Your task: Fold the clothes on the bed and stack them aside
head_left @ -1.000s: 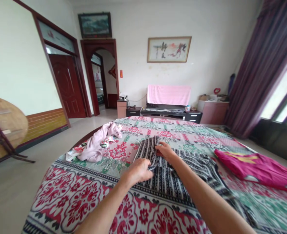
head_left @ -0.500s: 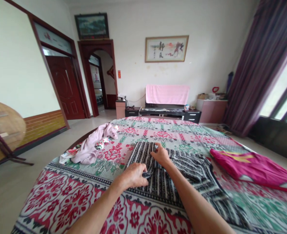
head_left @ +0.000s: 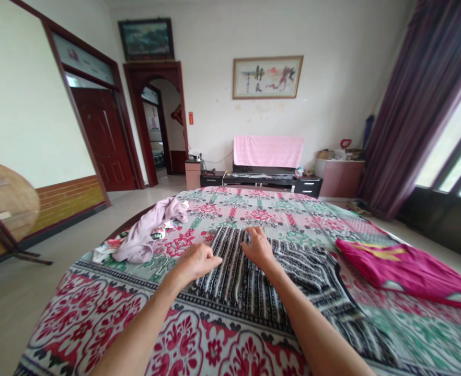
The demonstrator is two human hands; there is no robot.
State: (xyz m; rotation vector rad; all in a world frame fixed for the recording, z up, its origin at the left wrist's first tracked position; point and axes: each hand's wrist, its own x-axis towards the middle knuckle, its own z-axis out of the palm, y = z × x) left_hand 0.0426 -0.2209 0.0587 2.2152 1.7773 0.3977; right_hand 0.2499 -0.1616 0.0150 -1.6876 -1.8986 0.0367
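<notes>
A black-and-white striped knit garment (head_left: 230, 271) lies partly folded on the patterned cloth, its right part spreading toward the lower right. At its left edge is my left hand (head_left: 197, 263), fingers curled and thumb held apart, with no fabric visible in its grasp. My right hand (head_left: 258, 250) rests on the upper middle of the garment, thumb and fingers apart. Under that palm the fabric is hidden. Right of the garment lies a magenta piece of clothing (head_left: 406, 271) with a yellow print.
A patterned cloth (head_left: 108, 308) covers the rounded table. A crumpled pale pink garment (head_left: 148, 230) lies at its left edge. Beyond stands a low black cabinet (head_left: 309, 186) below a pink towel (head_left: 268, 150). A round wooden tabletop (head_left: 11, 193) leans at the far left.
My left hand has moved left and slightly up to the garment's left edge. The dark fold near it now lies flatter. My right hand has stayed almost in place.
</notes>
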